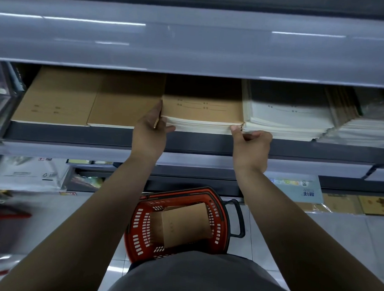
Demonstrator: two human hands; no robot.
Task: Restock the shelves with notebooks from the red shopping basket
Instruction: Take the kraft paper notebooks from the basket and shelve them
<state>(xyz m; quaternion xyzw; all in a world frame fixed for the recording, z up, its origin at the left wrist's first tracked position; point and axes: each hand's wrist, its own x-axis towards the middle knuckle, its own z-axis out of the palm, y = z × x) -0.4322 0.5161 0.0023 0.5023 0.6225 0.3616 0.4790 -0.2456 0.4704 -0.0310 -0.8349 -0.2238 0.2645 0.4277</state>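
I see the stack of brown notebooks (202,115) lying straight ahead of both hands on the middle shelf (77,136), its front edge level with the shelf lip, in the slot between two flat brown piles on the left and the white notebooks (287,118) on the right. The stack's long axis runs left to right across my view, so any push would go along its short side, straight back into the dark gap behind it. My left hand (151,132) holds the stack's left end, fingers laid flat up that side and thumb curled under the front corner. My right hand (251,145) has its fingers curled, and its thumb and forefinger seem to pinch the front right corner; how firmly, I cannot tell. Both hands sit about equally near, one at each end. By my count: one brown stack in hand, two brown piles to its left, and on the right one white stack with a further mixed pile beyond it. Below, the red basket (138,235) stands on the floor, one brown notebook (183,226) visible inside; more may be hidden under it.
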